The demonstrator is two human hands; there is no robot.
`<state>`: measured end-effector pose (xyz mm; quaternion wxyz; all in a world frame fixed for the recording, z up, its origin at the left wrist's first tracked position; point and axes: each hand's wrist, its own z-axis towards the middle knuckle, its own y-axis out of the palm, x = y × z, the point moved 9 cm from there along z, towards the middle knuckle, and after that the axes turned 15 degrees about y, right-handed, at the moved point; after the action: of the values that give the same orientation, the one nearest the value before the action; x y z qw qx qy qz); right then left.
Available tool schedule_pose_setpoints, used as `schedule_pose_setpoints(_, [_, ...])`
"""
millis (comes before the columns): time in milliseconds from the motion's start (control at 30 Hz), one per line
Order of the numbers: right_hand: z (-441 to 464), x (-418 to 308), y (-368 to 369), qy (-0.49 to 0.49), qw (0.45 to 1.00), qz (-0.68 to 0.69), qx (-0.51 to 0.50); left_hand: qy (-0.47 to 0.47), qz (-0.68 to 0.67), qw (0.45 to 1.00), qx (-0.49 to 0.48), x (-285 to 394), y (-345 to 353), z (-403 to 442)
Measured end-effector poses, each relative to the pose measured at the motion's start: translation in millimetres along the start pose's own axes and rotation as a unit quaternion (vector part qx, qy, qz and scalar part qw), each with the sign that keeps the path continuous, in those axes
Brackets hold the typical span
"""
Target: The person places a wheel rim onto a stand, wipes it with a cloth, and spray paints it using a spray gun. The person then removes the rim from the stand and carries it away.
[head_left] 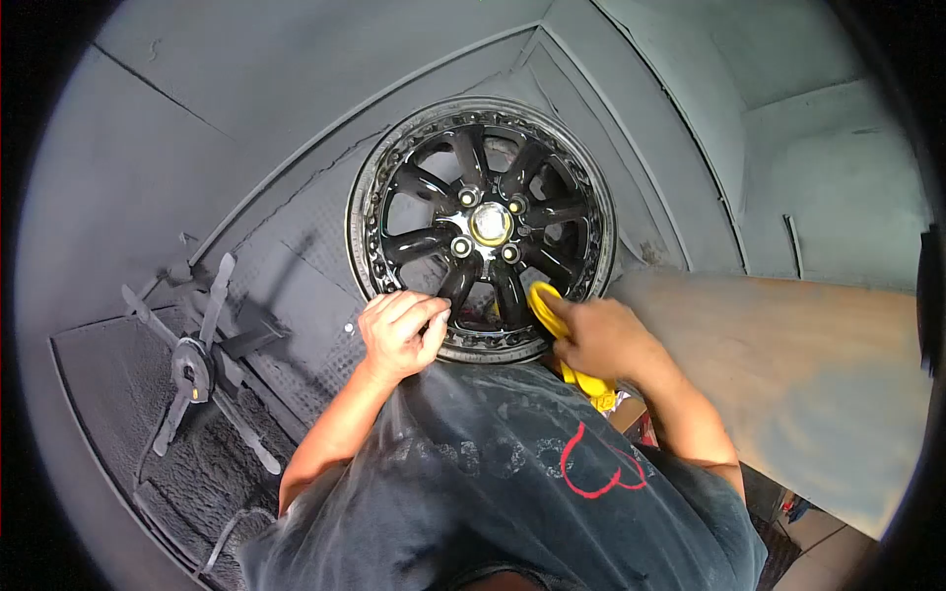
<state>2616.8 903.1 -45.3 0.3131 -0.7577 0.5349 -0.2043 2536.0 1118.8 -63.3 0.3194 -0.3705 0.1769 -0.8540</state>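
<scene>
Two hands, yellow cloth, black wheel

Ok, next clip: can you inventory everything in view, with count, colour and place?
Wheel: one, glossy black with greyish rim edge, centre
Hub centre: one, silvery with yellow ring, mid-wheel
Round fittings: four, pale, around the hub centre
Cloth: one, yellow, at the wheel's near right
Stand: one, grey, several arms, left
Cord: one visible, grey, lower left
Panel: one, brown and grey, right
Walls: several, grey, around the wheel
Small items behind the cloth: too hidden to count
Shirt: one, dark grey, red outline, bottom
Left hand: one, bare, at the wheel's near edge
Right hand: one, bare, holding the cloth
</scene>
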Motion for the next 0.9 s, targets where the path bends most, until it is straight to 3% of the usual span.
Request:
schedule_pose_setpoints(100, [26.6, -16.0, -26.0, -0.06, 0.992, 0.054, 0.097, -0.001, 0.003, 1.0, 0.003, -0.9, -0.4, -0.3])
schedule_pose_setpoints(167, [38.7, -24.3, -12.7, -0.08, 0.992, 0.055, 0.077, 0.005, 0.003, 1.0, -0.008, 0.4, 0.1, 1.3])
schedule_pose_setpoints(267, [9.1, -31.8, 11.7, -0.096, 0.991, -0.096, 0.018, 0.005, -0.001, 1.0, -0.002, -0.8, -1.5, 1.0])
schedule_pose_setpoints(367, [-0.4, -33.6, 7.0, -0.102, 0.986, -0.133, 0.023, 0.002, 0.0, 1.0, 0.011, -0.8, -2.3, 0.5])
schedule_pose_setpoints(467, [33.2, -32.8, -20.9, -0.133, 0.979, -0.051, 0.147, 0.011, 0.007, 1.0, 0.013, -0.4, -0.9, -0.6])
schedule_pose_setpoints(567, [44.7, -27.6, -27.6, -0.112, 0.98, -0.027, 0.164, 0.013, 0.002, 1.0, 0.011, 0.3, -2.3, 0.8])
schedule_pose_setpoints(667, [31.1, -13.3, -11.1, -0.028, 0.995, -0.067, 0.075, 0.005, 0.001, 1.0, 0.007, -0.9, -2.3, 0.5])
schedule_pose_setpoints(900, [-12.7, -13.4, 23.2, -0.054, 0.995, -0.065, 0.047, 0.002, 0.007, 1.0, 0.007, -9.9, -6.2, -0.6])
